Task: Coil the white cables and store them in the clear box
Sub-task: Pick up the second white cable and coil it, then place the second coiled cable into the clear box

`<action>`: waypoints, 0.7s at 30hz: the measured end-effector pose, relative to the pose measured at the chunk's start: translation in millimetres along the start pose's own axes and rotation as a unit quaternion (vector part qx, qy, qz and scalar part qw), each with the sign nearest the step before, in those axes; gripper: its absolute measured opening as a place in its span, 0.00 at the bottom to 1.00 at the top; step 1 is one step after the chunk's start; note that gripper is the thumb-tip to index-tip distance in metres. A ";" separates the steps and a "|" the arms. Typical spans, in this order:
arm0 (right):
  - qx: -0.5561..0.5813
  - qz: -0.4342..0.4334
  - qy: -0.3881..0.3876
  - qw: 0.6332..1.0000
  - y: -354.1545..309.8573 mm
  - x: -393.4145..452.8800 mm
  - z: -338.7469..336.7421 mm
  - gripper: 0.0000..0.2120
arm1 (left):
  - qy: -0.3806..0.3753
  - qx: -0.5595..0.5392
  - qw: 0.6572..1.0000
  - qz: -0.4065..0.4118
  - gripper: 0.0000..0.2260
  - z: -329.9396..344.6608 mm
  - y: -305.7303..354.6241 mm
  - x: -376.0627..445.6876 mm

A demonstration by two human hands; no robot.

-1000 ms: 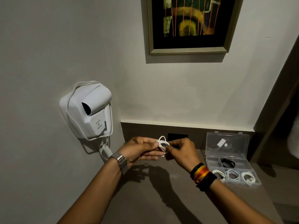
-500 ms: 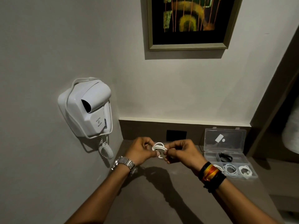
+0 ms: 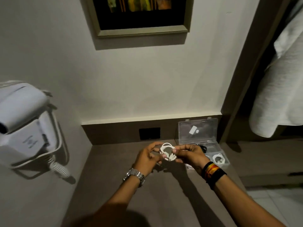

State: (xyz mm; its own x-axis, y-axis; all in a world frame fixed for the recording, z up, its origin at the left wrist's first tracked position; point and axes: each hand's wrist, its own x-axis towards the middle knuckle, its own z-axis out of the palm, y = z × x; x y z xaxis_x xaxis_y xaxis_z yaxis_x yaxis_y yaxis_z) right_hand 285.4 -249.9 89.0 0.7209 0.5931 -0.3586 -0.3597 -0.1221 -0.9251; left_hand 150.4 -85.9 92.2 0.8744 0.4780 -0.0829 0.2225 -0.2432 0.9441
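A white cable (image 3: 168, 152), wound into a small round coil, is held above the brown counter between both hands. My left hand (image 3: 147, 158) pinches its left side and my right hand (image 3: 190, 154) pinches its right side. The clear box (image 3: 199, 131) stands open at the back right of the counter, its lid propped against the wall. In its front compartments lie other coiled white cables (image 3: 218, 158), and a dark item sits behind them. My right hand hides part of the box.
A white wall-mounted hair dryer (image 3: 24, 122) with a spiral cord hangs on the left wall. A framed picture (image 3: 141, 15) hangs above the brown counter (image 3: 114, 177). A black socket plate (image 3: 149, 133) sits in the backsplash. White towelling (image 3: 278, 79) hangs at the right.
The view has swung right and down, so the hair dryer now sits at the left edge. My hands have moved right, closer to the box, and the cable now forms a neat round coil.
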 end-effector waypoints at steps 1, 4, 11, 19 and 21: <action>0.004 0.007 0.010 1.000 0.2 10.9 -16.0 0.12 | -0.006 0.007 1.000 0.000 0.19 14.2 1.0 12.0; -0.009 0.022 0.038 0.999 0.0 44.0 -57.5 0.10 | -0.027 0.021 0.999 -0.003 0.20 52.7 -4.7 48.4; -0.124 0.065 0.074 0.987 25.2 120.7 -113.9 0.05 | -0.008 0.129 0.990 -0.054 0.17 129.7 -69.0 124.7; -0.277 0.068 0.071 0.956 38.4 153.9 -118.0 0.03 | 0.007 0.221 0.972 -0.077 0.13 151.0 -52.7 133.3; -0.370 0.044 0.051 0.927 39.4 158.4 -116.4 0.05 | 0.020 0.209 0.970 -0.121 0.11 150.3 -59.6 131.5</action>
State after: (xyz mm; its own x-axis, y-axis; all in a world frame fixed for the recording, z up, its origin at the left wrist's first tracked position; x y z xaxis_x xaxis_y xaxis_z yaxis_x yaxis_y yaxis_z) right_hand 454.4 -253.4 -18.8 0.7743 0.4802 -0.4121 0.0570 -0.7016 -0.7103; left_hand 317.0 -135.3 -23.0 0.7588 0.5946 -0.2657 0.5825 -0.4372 0.6852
